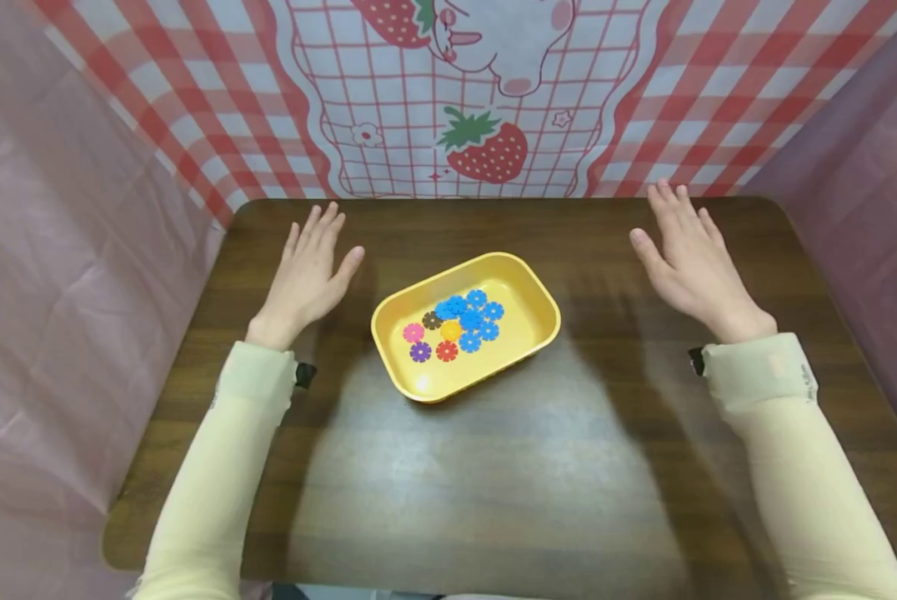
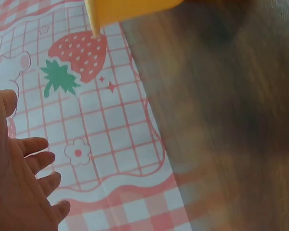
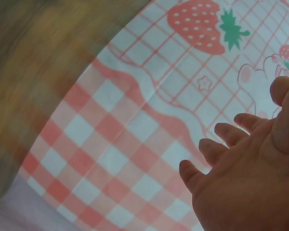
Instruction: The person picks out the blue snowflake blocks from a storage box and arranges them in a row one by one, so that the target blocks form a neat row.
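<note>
Head view: yellow tray (image 1: 522, 310) w/ flower discs (image 1: 471, 320) sits btwn L hand (image 1: 306, 279) (nearer) & R hand (image 1: 694, 262), long axis slanted, far end twd R; both hands' fingers loosely extended, holding nothing.

Behind a dark brown, wood-grained, round-cornered counter (image 1: 448, 225) hangs a red-and-white checked, strawberry-printed sheet (image 1: 201, 92), between wrinkled pale-pink fabric (image 1: 43, 292) at left and mauve-pink fabric (image 1: 846, 183) at right, whitish glare (image 1: 486, 483) brightening the counter's near middle.
</note>
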Tool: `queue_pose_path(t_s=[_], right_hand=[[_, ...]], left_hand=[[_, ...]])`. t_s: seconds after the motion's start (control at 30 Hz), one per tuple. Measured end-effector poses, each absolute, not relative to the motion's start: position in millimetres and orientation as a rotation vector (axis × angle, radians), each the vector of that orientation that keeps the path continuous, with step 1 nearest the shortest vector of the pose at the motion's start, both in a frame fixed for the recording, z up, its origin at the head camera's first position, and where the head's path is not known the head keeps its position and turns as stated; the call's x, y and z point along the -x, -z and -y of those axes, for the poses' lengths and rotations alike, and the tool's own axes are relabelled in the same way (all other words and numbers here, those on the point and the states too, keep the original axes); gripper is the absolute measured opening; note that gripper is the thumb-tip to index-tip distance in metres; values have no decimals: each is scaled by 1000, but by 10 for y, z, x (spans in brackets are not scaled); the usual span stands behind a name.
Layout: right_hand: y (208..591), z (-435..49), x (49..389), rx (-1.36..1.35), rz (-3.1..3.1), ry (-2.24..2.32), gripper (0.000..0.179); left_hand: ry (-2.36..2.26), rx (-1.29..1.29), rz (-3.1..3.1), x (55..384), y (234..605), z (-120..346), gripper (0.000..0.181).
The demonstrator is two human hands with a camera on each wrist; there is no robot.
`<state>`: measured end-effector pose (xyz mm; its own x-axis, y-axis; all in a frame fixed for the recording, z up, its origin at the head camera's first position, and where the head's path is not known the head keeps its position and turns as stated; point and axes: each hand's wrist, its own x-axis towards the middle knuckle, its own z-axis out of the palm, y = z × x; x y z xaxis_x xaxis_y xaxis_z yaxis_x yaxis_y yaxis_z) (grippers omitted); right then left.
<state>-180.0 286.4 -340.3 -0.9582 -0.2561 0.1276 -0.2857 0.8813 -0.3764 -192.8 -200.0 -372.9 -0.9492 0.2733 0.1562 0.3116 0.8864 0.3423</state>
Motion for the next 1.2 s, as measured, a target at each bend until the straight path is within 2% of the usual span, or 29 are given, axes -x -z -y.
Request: queue_pose_path(t_s=[0.47,0.8,1.0,1.2], right_hand=[[3649,-2252,1776,-613,2779,-945,59],[4090,-1700,1666,-633,2553,-1168,45],[4230,-1487,1665,-625,2528,-1198,40],[4237,-1307,1663,-592,2699,-1078,44]], left_hand=[[853,629,2940,1750,4106,1639,60],[957,628,2905,1649,4221,1546,32],[980,622,2853,1632,4255,1509,23],[970,637,2755,1643,4294,1495,17]])
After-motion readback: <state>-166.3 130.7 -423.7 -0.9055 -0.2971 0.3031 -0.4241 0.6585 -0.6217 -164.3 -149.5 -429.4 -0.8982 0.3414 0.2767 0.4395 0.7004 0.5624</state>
